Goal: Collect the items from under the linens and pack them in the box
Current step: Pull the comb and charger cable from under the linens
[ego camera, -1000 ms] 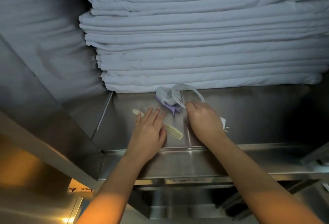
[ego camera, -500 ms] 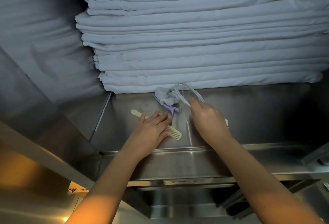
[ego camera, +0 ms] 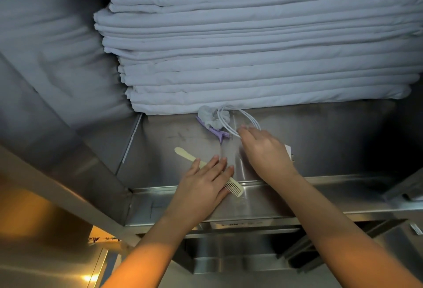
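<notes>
A tall stack of folded white linens (ego camera: pixel 263 58) sits on a steel shelf (ego camera: pixel 332 141). At its bottom edge lie a pale grey scrunchie (ego camera: pixel 211 117), a purple hair clip (ego camera: pixel 217 132) and a looped white cable (ego camera: pixel 242 121). A cream comb (ego camera: pixel 186 155) lies slantwise on the shelf. My left hand (ego camera: pixel 203 184) rests flat on the comb's middle, fingers spread. My right hand (ego camera: pixel 266 152) reaches to the cable, fingertips touching its loop; a white plug (ego camera: pixel 288 150) peeks out behind this hand. No box is in view.
A steel wall (ego camera: pixel 57 150) slopes along the left of the shelf. The shelf's raised front lip (ego camera: pixel 320 196) runs under my wrists, with a lower steel compartment (ego camera: pixel 229 255) beneath it.
My left hand slid back toward the shelf's front edge along the comb. My right hand moved forward from the plug to the cable loop.
</notes>
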{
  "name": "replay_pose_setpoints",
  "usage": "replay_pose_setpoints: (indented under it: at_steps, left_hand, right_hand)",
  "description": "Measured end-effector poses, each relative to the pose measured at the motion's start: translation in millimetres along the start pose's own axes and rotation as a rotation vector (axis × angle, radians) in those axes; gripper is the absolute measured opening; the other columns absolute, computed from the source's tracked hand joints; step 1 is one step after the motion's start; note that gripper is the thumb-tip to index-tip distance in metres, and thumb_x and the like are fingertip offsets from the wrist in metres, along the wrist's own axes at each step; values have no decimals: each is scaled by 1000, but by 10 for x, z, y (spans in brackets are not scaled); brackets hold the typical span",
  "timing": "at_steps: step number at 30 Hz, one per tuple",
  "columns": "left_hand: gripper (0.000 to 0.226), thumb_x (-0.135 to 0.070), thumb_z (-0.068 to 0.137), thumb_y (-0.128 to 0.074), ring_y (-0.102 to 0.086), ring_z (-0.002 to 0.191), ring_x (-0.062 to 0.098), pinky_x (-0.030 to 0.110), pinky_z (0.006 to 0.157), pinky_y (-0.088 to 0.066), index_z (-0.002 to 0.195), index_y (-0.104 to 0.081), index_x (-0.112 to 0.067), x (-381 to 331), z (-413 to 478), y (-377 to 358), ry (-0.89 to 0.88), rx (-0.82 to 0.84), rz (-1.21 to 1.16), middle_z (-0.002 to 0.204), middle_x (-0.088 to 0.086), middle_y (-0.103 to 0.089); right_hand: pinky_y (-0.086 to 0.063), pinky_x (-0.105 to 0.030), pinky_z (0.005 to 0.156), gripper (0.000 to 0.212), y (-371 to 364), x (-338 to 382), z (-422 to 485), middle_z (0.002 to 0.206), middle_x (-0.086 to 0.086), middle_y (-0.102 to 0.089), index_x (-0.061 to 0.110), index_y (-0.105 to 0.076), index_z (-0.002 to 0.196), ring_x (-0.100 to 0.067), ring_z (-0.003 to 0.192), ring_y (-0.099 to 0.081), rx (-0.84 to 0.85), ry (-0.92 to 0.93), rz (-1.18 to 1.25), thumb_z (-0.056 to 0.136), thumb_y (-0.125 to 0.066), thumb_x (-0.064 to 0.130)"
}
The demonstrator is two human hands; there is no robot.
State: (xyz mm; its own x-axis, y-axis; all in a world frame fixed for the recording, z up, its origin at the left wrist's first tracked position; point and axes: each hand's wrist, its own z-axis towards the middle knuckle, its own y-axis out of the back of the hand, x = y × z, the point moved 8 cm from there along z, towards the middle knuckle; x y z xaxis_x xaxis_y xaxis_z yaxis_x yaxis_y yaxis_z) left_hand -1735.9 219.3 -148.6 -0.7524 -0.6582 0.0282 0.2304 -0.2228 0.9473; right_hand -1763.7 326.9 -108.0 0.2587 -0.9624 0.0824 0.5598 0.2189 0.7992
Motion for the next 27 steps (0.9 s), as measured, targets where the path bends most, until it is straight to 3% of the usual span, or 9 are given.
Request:
replay_pose_setpoints:
  at_steps: [3, 6, 8, 17, 20, 21, 23, 25, 27]
  left_hand:
    - [52, -34, 77, -70, -48, 125, 25, 51, 99, -38, 123, -60, -12, 17, 19, -46, -21, 6, -21, 133, 10, -54]
    - [65, -47, 90, -46, 2, 142, 15, 42, 113, -1, 146, -25, -22, 124, 90, -188, 16, 155, -62, 156, 3, -12]
    - [65, -50, 92, -37, 11, 142, 13, 41, 113, 6, 148, -15, -27, 162, 125, -278, 28, 229, -51, 157, -1, -2]
    - [49, -34, 100, -28, -5, 144, 19, 44, 114, -2, 147, -18, -25, 57, 88, -259, -32, 209, 6, 156, -1, -11]
    - [48, -11, 93, -43, -31, 136, 28, 53, 109, -27, 140, -37, -13, -12, 158, 73, -64, -9, -80, 148, 9, -34]
    - [45, -8, 88, -46, -44, 127, 32, 54, 101, -38, 133, -47, -8, -23, 187, 235, -80, -118, -139, 139, 13, -45]
    - [41, -11, 89, -43, -55, 116, 29, 39, 94, -48, 128, -52, -7, 48, 223, 561, -41, -354, -385, 127, 13, -58]
    - [38, -12, 94, -41, -59, 108, 15, 17, 83, -47, 131, -47, -15, 193, 252, 767, 115, -487, -746, 114, 3, -67]
    - [34, -17, 96, -37, -59, 110, 5, 11, 87, -42, 127, -48, -21, 293, 285, 818, 234, -575, -1075, 120, -4, -63]
  right_hand:
    - [-55, -34, 55, 35, 41, 38, -12, 86, -21, -71, -6, -69, 84, -33, 68, -68, -16, 27, 12, 51, -76, -15]
    - [-54, -31, 55, 36, 84, 69, -28, 84, -19, -71, -4, -69, 82, -30, 67, -69, -47, 60, 15, 49, -79, -12]
    - [-56, -32, 56, 35, 89, 84, -31, 85, -20, -71, -5, -69, 83, -30, 69, -70, -53, 72, 17, 50, -79, -12]
    - [-56, -37, 51, 42, 281, -16, -49, 87, -23, -70, -9, -67, 94, -33, 65, -68, -120, -4, 53, 53, -74, -18]
    - [-49, -34, 39, 44, 456, -103, -45, 76, -24, -69, -9, -68, 97, -34, 51, -65, -201, -86, 66, 55, -76, -17]
    - [-49, -36, 39, 39, 509, -147, -36, 73, -26, -68, -9, -67, 100, -36, 49, -63, -219, -133, 112, 62, -72, -16]
    - [-50, -38, 47, 29, 610, -259, -13, 73, -29, -66, -8, -64, 108, -40, 53, -62, -246, -246, 235, 79, -62, -10]
    - [-45, -36, 59, 23, 646, -393, -24, 79, -27, -67, -3, -63, 111, -40, 65, -64, -257, -368, 368, 89, -54, -3]
    - [-45, -35, 71, 20, 640, -498, -44, 87, -20, -70, 5, -65, 107, -35, 80, -66, -260, -491, 573, 94, -50, 6]
